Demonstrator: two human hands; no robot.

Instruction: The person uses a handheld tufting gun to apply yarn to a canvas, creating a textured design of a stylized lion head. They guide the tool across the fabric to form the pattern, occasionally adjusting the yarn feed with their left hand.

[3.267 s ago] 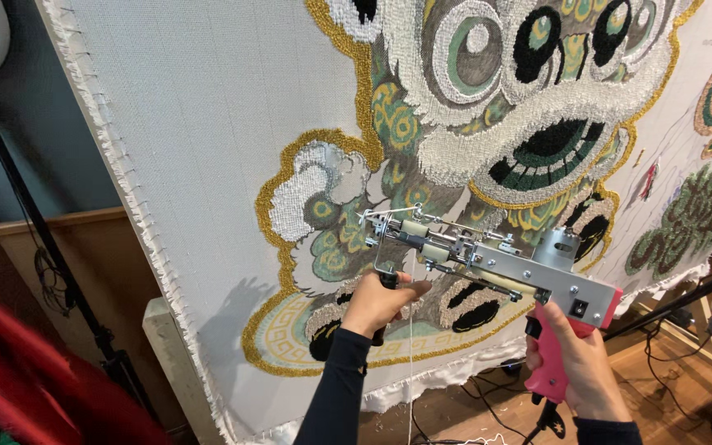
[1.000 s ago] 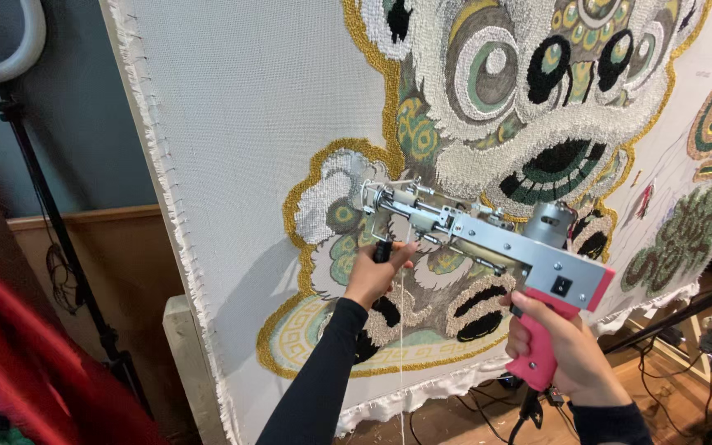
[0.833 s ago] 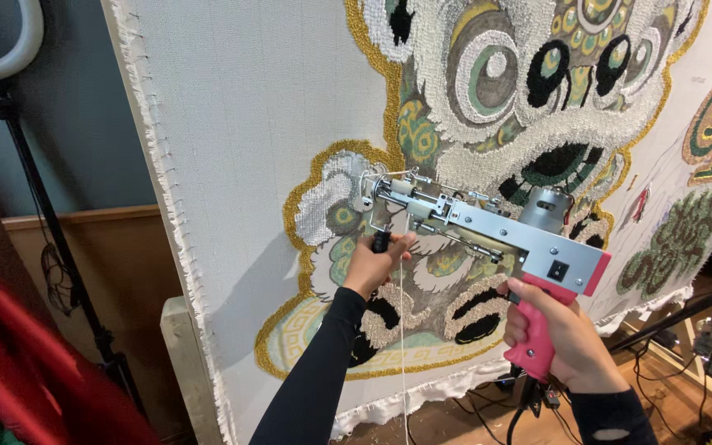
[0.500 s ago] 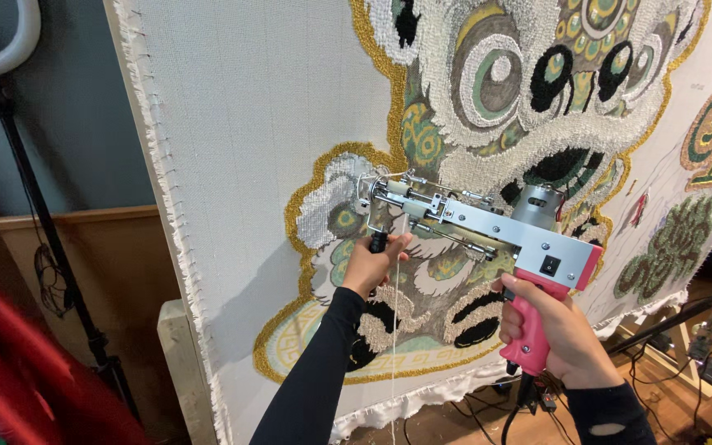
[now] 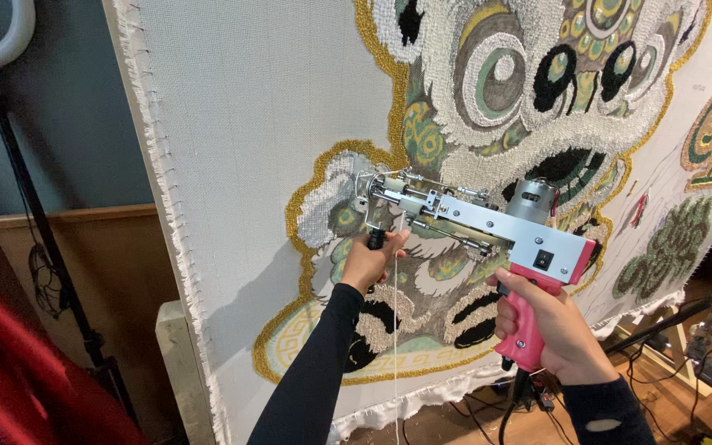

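I hold a tufting gun [image 5: 488, 227] with a silver metal body and a pink grip against a stretched white cloth [image 5: 274, 107]. My right hand [image 5: 550, 325] is wrapped around the pink rear grip. My left hand [image 5: 372, 259] grips the black front handle under the gun's nose. The needle end touches the cloth at a white tufted patch edged in gold. A thin pale yarn [image 5: 395, 354] hangs down past my left forearm. The cloth bears a large tufted lion-like face [image 5: 537, 82] in white, green, gold and black.
A black light stand [image 5: 39, 247] with a white ring at its top rises at the left, before a grey wall with wood panelling. Red fabric [image 5: 10, 371] fills the lower left. Cables and frame legs [image 5: 686, 330] lie on the wooden floor at the lower right.
The gun and both hands have shifted slightly up the cloth, and my view has moved closer. My grip on both handles is unchanged.
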